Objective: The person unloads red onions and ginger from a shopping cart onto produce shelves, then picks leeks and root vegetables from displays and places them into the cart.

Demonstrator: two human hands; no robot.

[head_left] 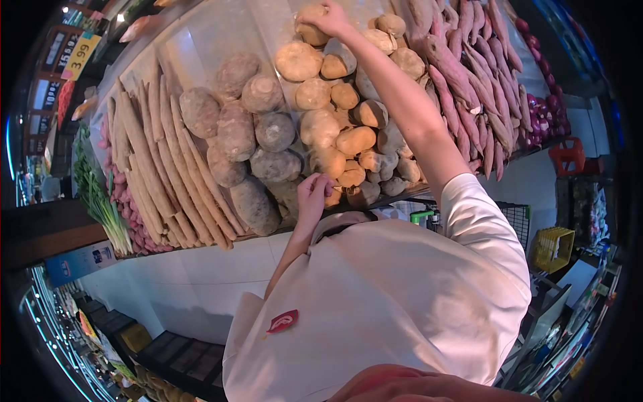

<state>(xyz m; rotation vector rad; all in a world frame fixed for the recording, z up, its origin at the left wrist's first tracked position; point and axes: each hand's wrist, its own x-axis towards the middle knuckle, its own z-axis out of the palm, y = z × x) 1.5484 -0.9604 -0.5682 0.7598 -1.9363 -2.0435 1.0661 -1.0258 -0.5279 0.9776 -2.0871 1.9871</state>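
My right hand (328, 19) reaches to the far end of a heap of tan, rounded roots that look like jicama. Its fingers are closed on a jicama (312, 35) at the top of the heap. At the near edge of the display, my left hand (315, 192) is closed, with thumb and fingers together. It is beside the nearest tan roots (351, 174); whether anything is in its fingers is hidden. Between the two hands lie several more jicama (319, 127), and my right forearm covers part of the heap.
Large taro (236, 130) lie left of the heap, then long yams (161, 167) and green onions (110, 214). Sweet potatoes (462, 80) and red onions (542, 117) are on the right. A red stool (567, 157) and a yellow basket (553, 249) stand beyond the display.
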